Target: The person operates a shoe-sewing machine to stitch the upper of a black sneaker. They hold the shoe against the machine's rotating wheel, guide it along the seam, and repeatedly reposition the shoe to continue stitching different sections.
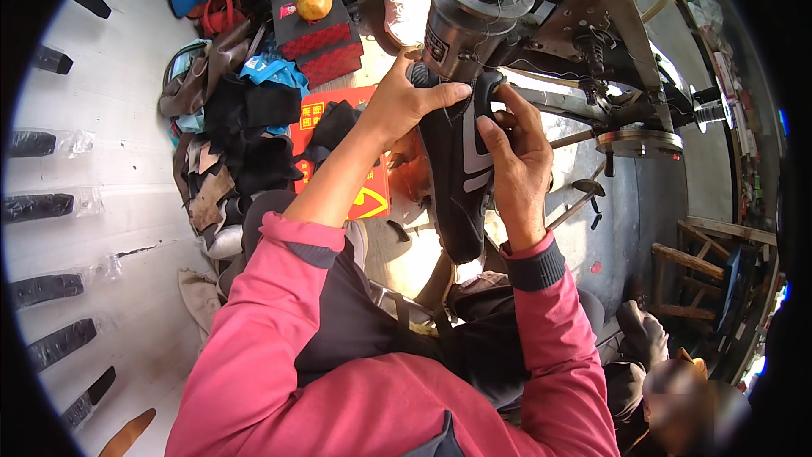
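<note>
A black shoe with a grey pattern on its side hangs toe-down in front of me, its heel end up under the metal head of a shoe-stitching machine. My left hand grips the heel end from the left, thumb laid across it toward the machine head. On the other side, my right hand is closed on the shoe's upper edge, fingers bent and thumb against its side. Loose thread trails about the machine head. The needle and the exact spot under it are hidden.
Dark boxes carry a round yellow-red fruit. Black and brown leather scraps pile at the left beside a red printed box. Someone's white shoe stands beyond. A wheel and wooden stool are right; another person sits lower right.
</note>
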